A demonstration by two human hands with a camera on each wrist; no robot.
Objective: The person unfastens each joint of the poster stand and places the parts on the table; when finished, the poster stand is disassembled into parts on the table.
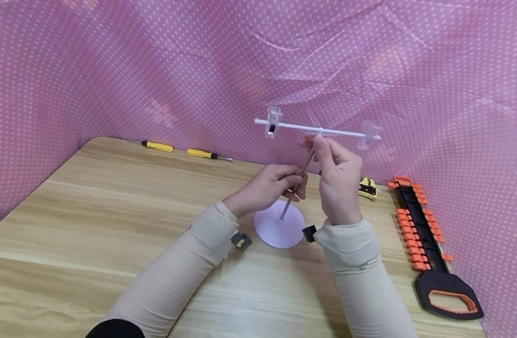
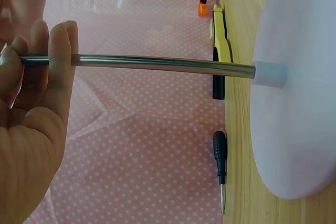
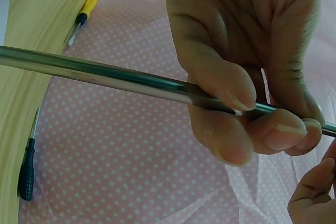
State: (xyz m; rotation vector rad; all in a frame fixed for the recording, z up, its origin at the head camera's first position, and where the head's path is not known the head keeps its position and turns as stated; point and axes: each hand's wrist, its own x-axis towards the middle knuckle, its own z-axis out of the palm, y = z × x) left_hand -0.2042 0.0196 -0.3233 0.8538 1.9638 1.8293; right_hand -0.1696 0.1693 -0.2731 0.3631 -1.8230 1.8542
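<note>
A round white base (image 1: 279,232) stands on the table, with a thin metal rod (image 2: 163,65) rising from a short white collar (image 2: 270,74) at its middle. My left hand (image 1: 275,187) holds the rod between thumb and fingers, partway up. Higher, just under a white crossbar (image 1: 300,126), my right hand (image 1: 339,176) pinches the rod's top with thumb and fingers. A clear plastic piece (image 1: 274,114) sits near the crossbar's left end, another clear piece (image 1: 369,135) near its right end. The rod leans to the right in the head view.
Two yellow-handled screwdrivers, a left one (image 1: 159,146) and a right one (image 1: 201,154), lie along the table's back edge. A black-handled screwdriver (image 2: 219,150) and a yellow-and-black tool (image 1: 367,188) lie there too. An orange-and-black rack (image 1: 423,230) runs along the right edge. Pink dotted cloth (image 1: 191,70) hangs behind.
</note>
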